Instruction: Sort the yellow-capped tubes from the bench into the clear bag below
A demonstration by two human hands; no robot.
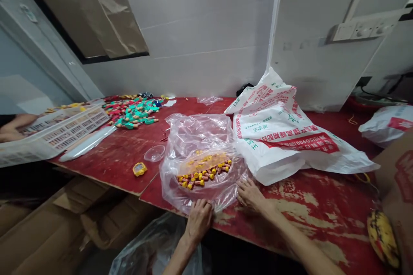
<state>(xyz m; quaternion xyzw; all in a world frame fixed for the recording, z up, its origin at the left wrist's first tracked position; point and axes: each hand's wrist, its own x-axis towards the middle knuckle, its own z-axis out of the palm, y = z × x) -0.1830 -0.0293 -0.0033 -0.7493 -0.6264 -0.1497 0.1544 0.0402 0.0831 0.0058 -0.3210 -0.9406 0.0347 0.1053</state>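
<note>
Here's the clear plastic bag [200,133], thin, glossy and crinkled, lying on the scuffed red tabletop [109,163], with stubby yellow-capped cylinders [196,175] clustered inside. The left hand [200,214] curls its fingers at the bag's near edge; the right hand [250,193], knuckles bent, sits at its near right corner. Whether either pinches the film, I can't tell. Just beside slumps a creased white printed sack [284,137].

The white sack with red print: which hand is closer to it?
The right hand: it lies just in front of the white sack. The left hand is farther off to the left, at the front edge of the table.
</note>
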